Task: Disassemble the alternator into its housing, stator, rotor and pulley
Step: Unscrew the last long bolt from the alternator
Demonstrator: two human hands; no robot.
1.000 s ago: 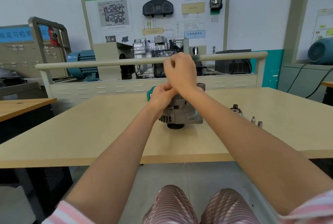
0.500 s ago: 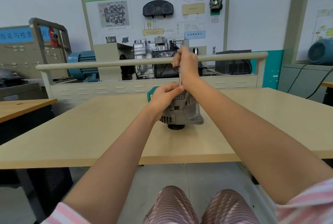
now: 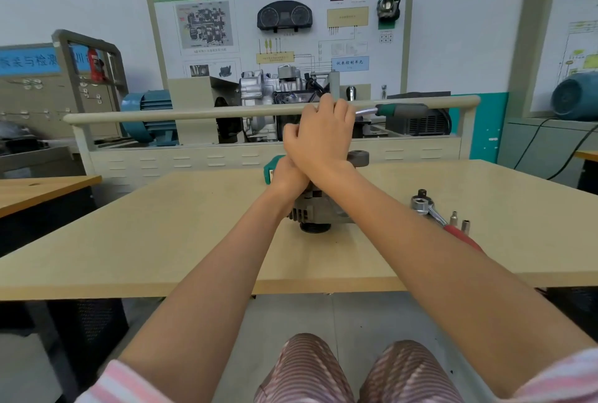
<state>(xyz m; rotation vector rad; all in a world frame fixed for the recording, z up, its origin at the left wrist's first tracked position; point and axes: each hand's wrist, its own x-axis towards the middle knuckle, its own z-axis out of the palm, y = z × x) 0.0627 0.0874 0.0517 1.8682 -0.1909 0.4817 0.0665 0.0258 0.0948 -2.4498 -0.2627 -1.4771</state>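
The grey alternator (image 3: pixel 325 208) stands on the tan table (image 3: pixel 194 224) with its black pulley (image 3: pixel 315 227) facing down and a mounting ear (image 3: pixel 358 157) at the back right. My left hand (image 3: pixel 286 177) grips its upper left side. Above it, my right hand (image 3: pixel 322 137) is curled round the head end of a ratchet wrench (image 3: pixel 403 109). The wrench's green and grey handle sticks out to the right. The wrench head and the top of the alternator are hidden under my hands.
A second ratchet with a red handle (image 3: pixel 430 211) lies on the table to the right, beside two small sockets (image 3: pixel 459 222). A green box (image 3: pixel 270 169) sits behind the alternator. A beige rail (image 3: pixel 194 114) and training rig stand beyond the table's far edge.
My right hand has turned over the alternator, and the wrench handle has swung out to the right into view. My left hand has stayed on the alternator.
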